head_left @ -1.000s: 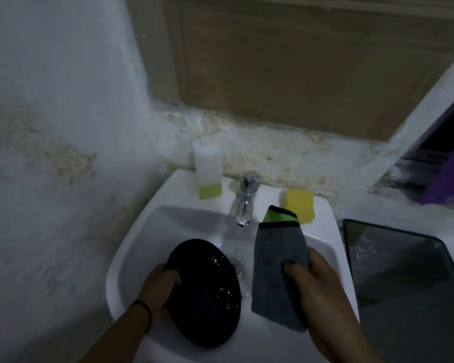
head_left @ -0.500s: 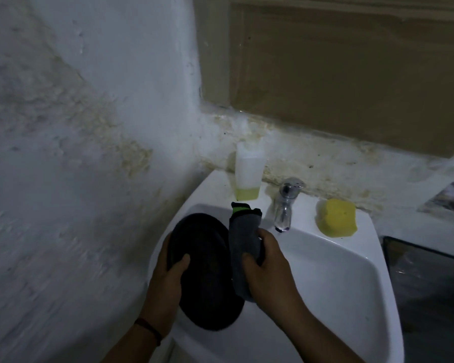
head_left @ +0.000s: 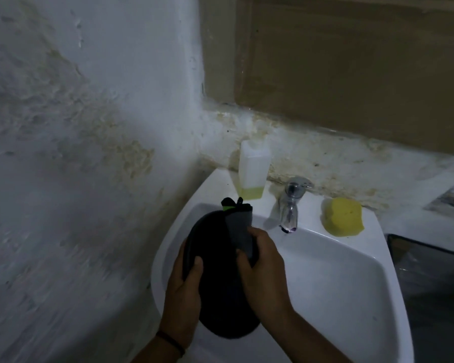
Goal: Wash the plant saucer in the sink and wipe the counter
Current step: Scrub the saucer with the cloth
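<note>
Both grips are ours: our left hand [head_left: 185, 289] curls round the saucer's [head_left: 215, 260] left rim, thumb on its face, and our right hand [head_left: 262, 268] clamps a grey cloth [head_left: 240, 226] against it. We hold the saucer, round and black, tilted over the sink [head_left: 325, 279]. Dim light hides its surface detail; our hands cover part. We read no label on the bottle [head_left: 253, 174].

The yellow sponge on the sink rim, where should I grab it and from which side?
Probably pinch the sponge across its two side faces, coming straight down from above. It lies flat on the sink rim right of the tap, with its top and sides exposed, and the wall close behind blocks a rear approach.
</note>
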A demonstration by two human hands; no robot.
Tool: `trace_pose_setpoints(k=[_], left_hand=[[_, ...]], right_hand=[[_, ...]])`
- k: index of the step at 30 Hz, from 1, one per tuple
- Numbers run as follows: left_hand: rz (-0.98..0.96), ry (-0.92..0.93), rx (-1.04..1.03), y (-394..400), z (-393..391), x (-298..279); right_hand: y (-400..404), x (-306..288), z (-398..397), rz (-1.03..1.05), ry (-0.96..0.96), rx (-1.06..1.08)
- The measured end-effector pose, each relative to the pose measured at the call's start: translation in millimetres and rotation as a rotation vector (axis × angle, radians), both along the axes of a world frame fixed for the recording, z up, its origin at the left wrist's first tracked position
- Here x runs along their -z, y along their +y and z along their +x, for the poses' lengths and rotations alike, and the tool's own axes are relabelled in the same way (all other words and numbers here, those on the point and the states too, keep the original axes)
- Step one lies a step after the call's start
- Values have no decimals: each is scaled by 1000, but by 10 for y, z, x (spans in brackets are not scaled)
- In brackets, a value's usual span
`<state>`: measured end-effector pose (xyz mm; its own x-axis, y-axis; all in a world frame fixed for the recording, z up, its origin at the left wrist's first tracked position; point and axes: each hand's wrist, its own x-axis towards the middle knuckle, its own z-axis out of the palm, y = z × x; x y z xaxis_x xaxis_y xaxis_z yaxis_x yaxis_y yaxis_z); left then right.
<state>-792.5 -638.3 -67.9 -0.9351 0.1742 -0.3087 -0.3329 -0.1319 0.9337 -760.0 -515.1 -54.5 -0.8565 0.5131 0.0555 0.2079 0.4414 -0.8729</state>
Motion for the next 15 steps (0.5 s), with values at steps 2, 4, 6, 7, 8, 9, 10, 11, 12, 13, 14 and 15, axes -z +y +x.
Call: trace_pose_setpoints(k=[2,4,6,7,8,9,10,11,12,13,14,15], left_hand=[[84,-59,46,26,-7,2],[184,-121,78,47,-22,-11],[289,-201,68,35,-43,-11],[334,-240,60,15,-47,-8],[368,-271,61,-11,-48,-2],[387,-294,77,-35,-49,7],[390,-305,102,-50,-44,17],[379,-307,123,-56,-36,22],[365,-302,133,-56,-32,22],[363,-300,130,-55,-34,26],[378,-305,122,-55,-37,24],[400,-317,107,-62,-40,25]], right_hand=[[-43,43,-12,82,20,-80],[-91,85,-13,181,23,-234],[-120,137,21,261,5,-441],[-119,134,44,279,-11,-526],[-91,131,51,311,-23,-587],[-41,161,27,355,-26,-606],[10,168,-13,388,-30,-584],[51,196,-43,413,-46,-530],[59,217,-59,421,-73,-477],[25,233,-59,410,-91,-462],[-45,240,-48,384,-87,-507],[-124,244,-22,343,-85,-585]])
